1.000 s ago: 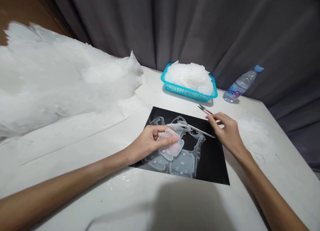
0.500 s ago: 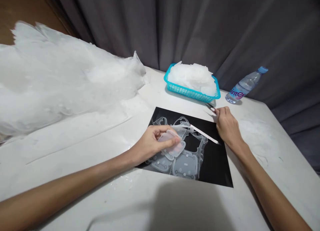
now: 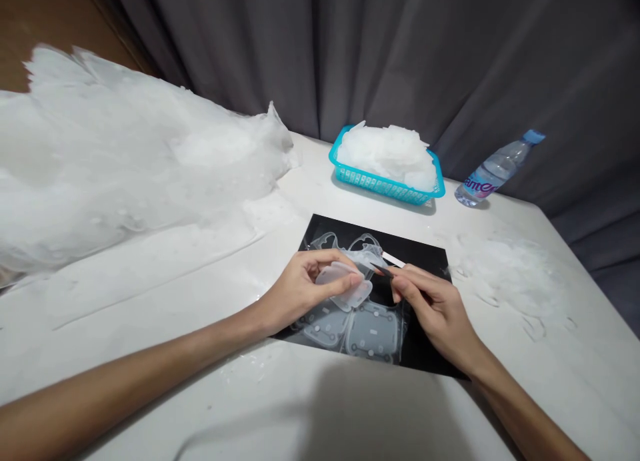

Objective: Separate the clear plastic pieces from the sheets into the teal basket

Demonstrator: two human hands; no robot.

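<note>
My left hand (image 3: 313,284) pinches small translucent plastic pieces (image 3: 345,300) with rounded corners between thumb and fingers. It is over a black sheet (image 3: 420,354) on the white table. Black-tipped tweezers (image 3: 383,270) are held in my right hand (image 3: 435,308), their points close to the pieces' upper right edge; whether they touch, I cannot tell. Beneath both hands, clear plastic sheets with rounded panels (image 3: 373,331) and looped edges lie on the black sheet. A thin white stick (image 3: 393,258) rests there too, partly hidden behind my right hand.
A turquoise basket (image 3: 385,189) heaped with white translucent pieces stands at the back. Right of it is a water bottle (image 3: 493,174). A large pile of whitish plastic (image 3: 140,154) fills the left side. Thin clear scraps (image 3: 520,281) lie at the right.
My right hand has moved left and towards me from near the basket, bringing the tweezers to the plastic pieces. My left hand stays almost where it was, still gripping them.
</note>
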